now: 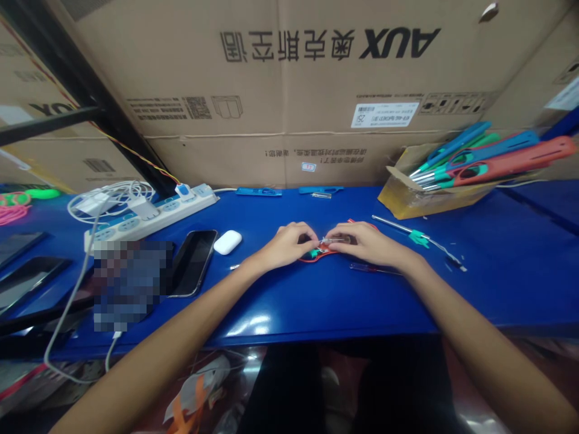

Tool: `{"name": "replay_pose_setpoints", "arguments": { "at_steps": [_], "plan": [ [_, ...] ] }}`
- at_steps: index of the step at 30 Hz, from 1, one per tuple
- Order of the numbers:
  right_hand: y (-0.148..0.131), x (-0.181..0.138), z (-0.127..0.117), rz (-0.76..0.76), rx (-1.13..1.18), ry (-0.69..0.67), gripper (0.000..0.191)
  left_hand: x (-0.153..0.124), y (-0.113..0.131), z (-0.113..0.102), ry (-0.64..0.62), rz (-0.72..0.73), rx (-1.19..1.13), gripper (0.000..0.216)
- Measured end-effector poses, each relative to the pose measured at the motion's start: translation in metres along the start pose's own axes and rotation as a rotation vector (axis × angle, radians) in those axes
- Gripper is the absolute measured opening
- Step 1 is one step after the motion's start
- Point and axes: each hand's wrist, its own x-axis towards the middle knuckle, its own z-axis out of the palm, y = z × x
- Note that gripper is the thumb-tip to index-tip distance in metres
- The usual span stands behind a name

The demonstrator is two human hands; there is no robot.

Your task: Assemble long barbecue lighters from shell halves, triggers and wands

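My left hand [292,246] and my right hand [362,242] meet low over the middle of the blue table. Between them lies an opened orange lighter casing [316,258] with a green part [312,254] inside. Left thumb and fingers are closed on the casing's left part. In the right fingers is a small clear tube-like piece [338,239], held over the casing; its exact kind is hard to make out. A screwdriver with a clear handle [362,267] lies under the right wrist. To the right rests a metal lighter tube [389,225] with a green trigger [420,237] and wires.
A cardboard box [407,202] of blue, green and orange stick lighters stands at the back right. Blue casing pieces [259,191] lie along the back. On the left are a power strip [154,218], a phone [193,262] and a white earbud case [227,242]. Large cartons [280,78] wall off the rear.
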Motion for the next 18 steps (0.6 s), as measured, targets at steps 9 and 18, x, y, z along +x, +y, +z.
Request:
{"name": "replay_pose_setpoints", "arguments": {
  "at_steps": [9, 18],
  "plan": [
    [-0.0014, 0.0006, -0.0002, 0.001, -0.01, -0.005, 0.031, 0.0004, -0.0001, 0.0, 0.002, -0.006, -0.007, 0.015],
    [0.0015, 0.0, 0.0008, -0.013, -0.012, -0.009, 0.031, 0.0002, 0.0009, -0.0006, -0.002, -0.005, -0.031, 0.015]
  ]
}}
